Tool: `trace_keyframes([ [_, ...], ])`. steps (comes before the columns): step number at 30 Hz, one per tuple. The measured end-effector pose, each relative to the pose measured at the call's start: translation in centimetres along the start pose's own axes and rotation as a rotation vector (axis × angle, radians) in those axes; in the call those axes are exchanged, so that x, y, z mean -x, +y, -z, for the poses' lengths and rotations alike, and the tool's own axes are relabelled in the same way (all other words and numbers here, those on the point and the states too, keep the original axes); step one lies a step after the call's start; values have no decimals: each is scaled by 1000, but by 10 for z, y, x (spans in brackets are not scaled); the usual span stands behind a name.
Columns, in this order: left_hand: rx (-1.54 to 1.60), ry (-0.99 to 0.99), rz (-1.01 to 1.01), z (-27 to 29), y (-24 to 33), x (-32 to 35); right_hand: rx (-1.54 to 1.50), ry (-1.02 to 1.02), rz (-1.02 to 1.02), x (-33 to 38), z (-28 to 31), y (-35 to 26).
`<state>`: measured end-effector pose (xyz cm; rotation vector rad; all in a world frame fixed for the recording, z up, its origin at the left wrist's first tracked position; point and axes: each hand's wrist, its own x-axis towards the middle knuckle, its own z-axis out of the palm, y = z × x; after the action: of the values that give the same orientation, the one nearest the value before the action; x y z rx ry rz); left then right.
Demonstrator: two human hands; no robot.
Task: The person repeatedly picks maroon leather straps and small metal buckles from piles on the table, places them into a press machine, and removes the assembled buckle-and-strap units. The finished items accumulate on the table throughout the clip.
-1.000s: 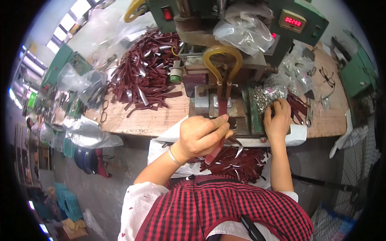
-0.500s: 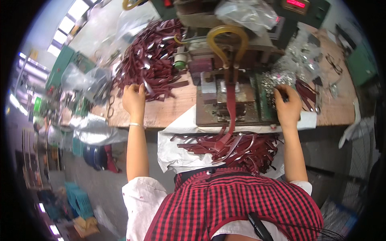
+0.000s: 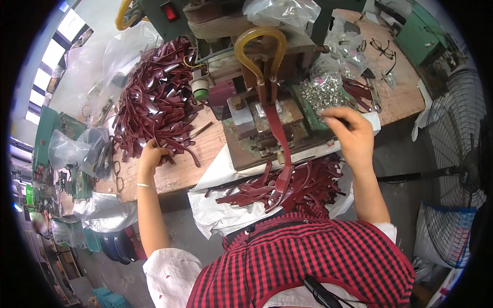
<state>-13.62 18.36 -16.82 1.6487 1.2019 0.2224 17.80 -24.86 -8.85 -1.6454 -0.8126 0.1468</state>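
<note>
My left hand (image 3: 153, 156) is at the near edge of a heap of dark red straps (image 3: 154, 97), its fingers closed on a strap there. My right hand (image 3: 354, 134) hangs beside a green tray (image 3: 314, 123) of small shiny metal pieces (image 3: 322, 96). Its thumb and forefinger come together in a pinch; whatever they hold is too small to make out. Between my hands stands a small press (image 3: 267, 126). One dark red strap (image 3: 277, 131) lies over its bed and trails down onto a second bundle of straps (image 3: 303, 182) on white cloth at my lap.
A yellow hose (image 3: 261, 33) loops above the press. A green-capped knob (image 3: 200, 92) sits on its left. Clear plastic bags (image 3: 349, 49), glasses (image 3: 382, 49) and scissors (image 3: 117, 174) lie on the wooden table (image 3: 205, 149). A large fan (image 3: 452, 169) stands at the right.
The whole view has turned somewhat. My left hand has reached into the edge of the strap heap. My right hand has drawn back from over the metal pieces, its fingertips now pinched.
</note>
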Motion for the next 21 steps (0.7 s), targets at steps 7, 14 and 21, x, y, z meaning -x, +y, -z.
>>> trace_keyframes([
  [7,390,70,-71,-74,3,63,-338,4,-20,-44,-81,-18],
  [14,625,203,-1114,-119,154,155,-602,-85,-216,-45,-86,-43],
  [21,201,460,-1430,-139,193,141,-509,-158,-191,-26,-72,-69],
])
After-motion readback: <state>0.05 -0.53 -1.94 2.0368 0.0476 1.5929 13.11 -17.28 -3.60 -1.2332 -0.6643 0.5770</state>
